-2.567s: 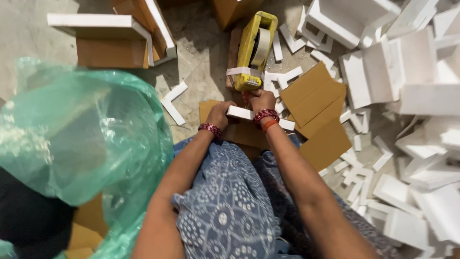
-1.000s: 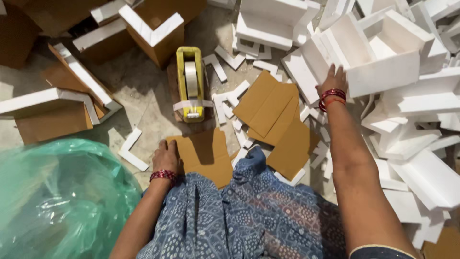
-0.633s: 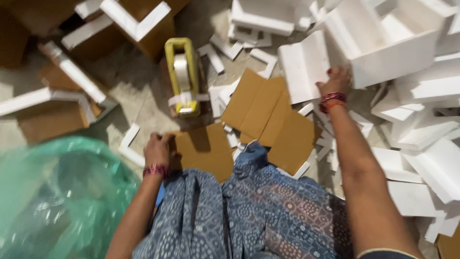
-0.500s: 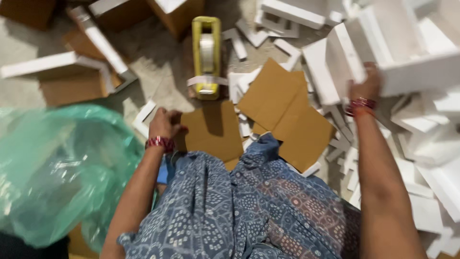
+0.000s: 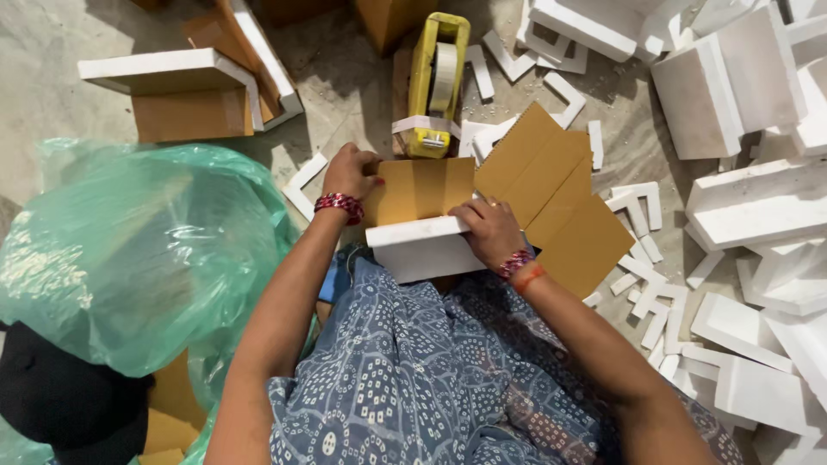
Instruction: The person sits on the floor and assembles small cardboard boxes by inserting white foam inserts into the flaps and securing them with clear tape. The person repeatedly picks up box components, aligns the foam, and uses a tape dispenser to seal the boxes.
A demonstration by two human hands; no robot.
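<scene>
The left hand (image 5: 349, 172) rests with curled fingers on the left edge of a flat cardboard sheet (image 5: 418, 188) that lies on the concrete floor (image 5: 52, 39); whether it grips the edge or only presses on it, I cannot tell. The right hand (image 5: 491, 231) lies mostly open, fingers bent over the top right edge of a white foam block (image 5: 422, 248), and holds it against the near edge of the cardboard sheet, just in front of the person's lap. The block has its long axis from left to right, and its narrow top face points away from the person, toward a yellow tape dispenser (image 5: 435, 82). This dispenser stands just beyond the far edge of the sheet, with its long axis running away from the person. To the right of the sheet, overlapping cardboard pieces (image 5: 560, 202) touch it, and past them a dense pile of foam pieces (image 5: 749, 207) leaves little free room. On the left, a green plastic bag (image 5: 129, 250) comes close to the left arm. The open floor is mainly a narrow band between the bag and the foam-edged cardboard box (image 5: 185, 95) at the far left.
</scene>
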